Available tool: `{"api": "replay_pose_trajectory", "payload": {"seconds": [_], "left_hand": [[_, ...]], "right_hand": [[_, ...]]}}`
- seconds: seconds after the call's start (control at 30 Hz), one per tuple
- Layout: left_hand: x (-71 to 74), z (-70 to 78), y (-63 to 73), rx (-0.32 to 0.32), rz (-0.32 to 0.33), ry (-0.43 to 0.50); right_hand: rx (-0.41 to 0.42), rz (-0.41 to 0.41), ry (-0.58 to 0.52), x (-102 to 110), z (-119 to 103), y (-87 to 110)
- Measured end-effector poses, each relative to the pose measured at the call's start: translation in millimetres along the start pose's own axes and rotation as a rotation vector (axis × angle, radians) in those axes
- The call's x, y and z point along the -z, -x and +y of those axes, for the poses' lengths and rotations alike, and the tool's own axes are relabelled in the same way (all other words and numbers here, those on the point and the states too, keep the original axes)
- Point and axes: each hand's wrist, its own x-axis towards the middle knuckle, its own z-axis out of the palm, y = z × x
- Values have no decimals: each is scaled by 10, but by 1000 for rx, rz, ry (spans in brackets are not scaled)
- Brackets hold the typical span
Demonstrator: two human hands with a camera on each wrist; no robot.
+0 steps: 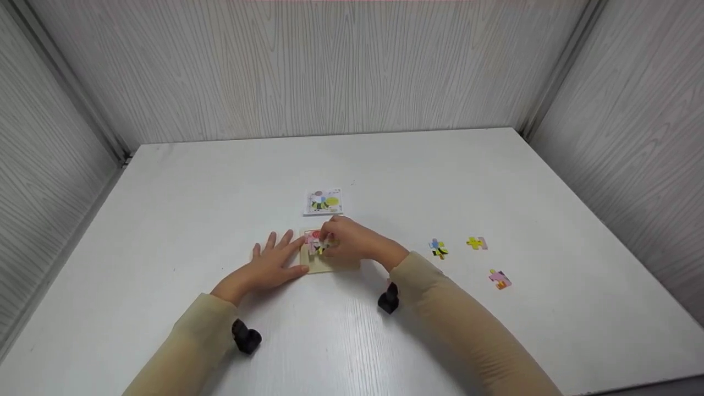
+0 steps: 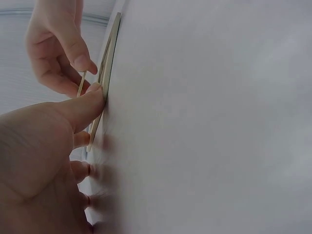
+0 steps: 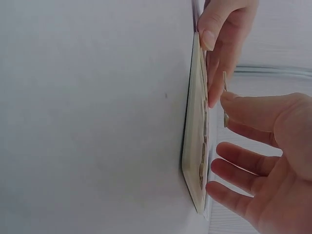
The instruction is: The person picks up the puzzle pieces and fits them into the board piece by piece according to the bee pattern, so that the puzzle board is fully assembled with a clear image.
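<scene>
A pale wooden puzzle board (image 1: 318, 267) lies flat before me, with several picture pieces (image 1: 312, 236) in its upper part. My left hand (image 1: 268, 268) lies at its left side, fingers spread. In the left wrist view its thumb (image 2: 90, 105) touches the board's edge. Over the board, my right hand (image 1: 352, 240) pinches a thin puzzle piece (image 3: 225, 121) between thumb and index finger, its other fingers loosely bent. The right wrist view has this piece edge-on, tilted up and apart from the board. My right hand hides part of the board in the head view.
Behind the board lies a square card or board (image 1: 323, 202) with a bee picture. To the right are three loose pieces: a blue and yellow one (image 1: 439, 249), a yellow and pink one (image 1: 477, 243) and a pink and orange one (image 1: 500, 279). Panels (image 1: 341, 71) enclose the white table (image 1: 220, 181).
</scene>
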Motion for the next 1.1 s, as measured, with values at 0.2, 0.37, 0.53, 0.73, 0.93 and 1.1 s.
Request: {"api": "replay_pose_trajectory", "payload": {"seconds": [0.2,0.37,0.53,0.73,0.93,1.1], "left_hand": [[-1,7,5,4,7,-25],[-17,8,2,4,9,-36],[-27,12,7,4,11,-40],[-36,15,7,5,10,-25],[-35,4,9,9,9,-16],[-36,5,10,4,10,-17]], "right_hand": [[14,12,66,-36,-5,-34],[-19,16,126,-72,-28,-61],[-51,22,170,-112,-51,-82],[-85,32,175,-154,-51,-101],[-89,38,167,-159,-55,-114],[-60,52,171,-157,-46,-107]]}}
